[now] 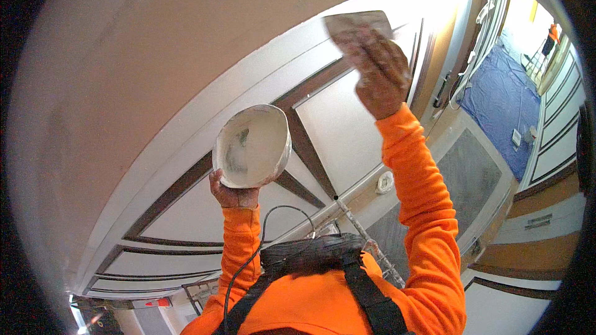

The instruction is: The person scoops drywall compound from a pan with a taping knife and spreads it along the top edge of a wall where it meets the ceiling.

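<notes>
My left hand (233, 193) is wrapped round the lower rim of a round, pale bowl (282, 160), tilted so that its inside shows. White paste, probably filler or plaster, coats the inside, with a greyish-green patch to one side. Raised up to the right, my right hand (380, 71) grips a flat, wide scraper (357, 23), fingers spread along its blade. White smears cover those fingers, which are slightly blurred. The scraper lies across the bright white edge of the ceiling trim (298, 40); whether it touches the surface I cannot tell.
White wall panels (341, 130) with dark brown frames run behind the bowl. A paint-spattered ladder (366, 232) stands below me, and a black cable (264, 223) loops by my chest. Blue sheeting (500, 108) covers the far floor, where a person in orange (551, 36) is near another ladder.
</notes>
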Demonstrator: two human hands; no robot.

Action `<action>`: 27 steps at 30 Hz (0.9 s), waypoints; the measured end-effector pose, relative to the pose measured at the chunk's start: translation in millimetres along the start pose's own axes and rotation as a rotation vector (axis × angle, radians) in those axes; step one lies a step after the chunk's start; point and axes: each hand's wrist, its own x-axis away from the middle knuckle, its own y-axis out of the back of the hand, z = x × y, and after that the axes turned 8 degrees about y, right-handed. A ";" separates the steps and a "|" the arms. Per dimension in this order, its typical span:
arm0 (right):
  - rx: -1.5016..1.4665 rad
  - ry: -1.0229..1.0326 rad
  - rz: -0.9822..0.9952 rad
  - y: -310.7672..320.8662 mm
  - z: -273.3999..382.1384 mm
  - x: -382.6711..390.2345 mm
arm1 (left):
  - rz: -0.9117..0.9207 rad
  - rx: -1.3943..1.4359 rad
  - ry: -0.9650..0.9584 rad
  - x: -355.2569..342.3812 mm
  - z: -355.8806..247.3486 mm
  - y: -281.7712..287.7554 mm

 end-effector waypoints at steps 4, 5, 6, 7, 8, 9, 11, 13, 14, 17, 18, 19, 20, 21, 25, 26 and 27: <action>-0.069 -0.081 -0.085 8.6 -7.4 -37.2 | -0.083 -0.032 -0.030 8.2 3.7 -11.0; -0.105 -0.089 -0.103 5.2 -6.3 -51.9 | -0.106 -0.034 -0.035 11.1 1.0 -7.8; -0.117 -0.109 -0.035 -0.1 6.2 -60.9 | -0.116 -0.031 -0.030 7.4 0.9 -5.8; -0.233 -0.125 -0.069 -5.7 23.7 -64.2 | -0.088 -0.038 -0.033 4.4 0.1 -6.0; -0.263 -0.096 -0.080 -8.5 42.3 -57.6 | -0.069 -0.038 -0.043 3.3 0.3 -3.9; -0.285 -0.067 -0.090 -9.4 59.5 -51.3 | -0.050 -0.033 -0.050 2.2 2.8 -3.2; -0.242 0.003 -0.061 6.6 81.6 -41.1 | -0.083 -0.007 -0.031 1.7 3.5 0.3; -0.222 -0.074 -0.048 8.1 76.2 -41.0 | -0.091 0.009 -0.032 3.3 1.5 0.1; -0.149 -0.082 -0.099 3.9 64.0 -50.2 | -0.086 0.017 -0.042 5.2 1.4 -1.8; -0.287 -0.321 -0.209 -9.7 38.4 -73.3 | -0.088 0.008 -0.044 3.5 5.1 -3.8; -0.243 -0.311 -0.189 -18.1 39.0 -76.3 | -0.093 -0.009 -0.046 1.9 5.1 -5.7; -0.199 -0.261 -0.164 -20.8 56.8 -77.5 | -0.077 -0.013 -0.027 2.2 4.3 -8.9; -0.213 -0.220 -0.147 -20.7 81.6 -74.5 | -0.072 -0.015 -0.017 6.7 1.3 -9.4; -0.237 -0.197 -0.121 -12.3 103.1 -69.6 | -0.058 -0.011 0.003 7.9 1.5 -10.2; -0.024 -0.338 -0.200 -6.7 97.0 -58.6 | -0.096 -0.034 -0.018 8.6 -6.6 -8.1; 0.069 -0.404 -0.241 -4.6 76.0 -62.4 | -0.129 -0.044 -0.035 8.8 -3.6 -8.3; 0.091 -0.424 -0.226 -4.5 54.1 -68.8 | -0.160 -0.056 -0.050 8.9 -0.6 -8.2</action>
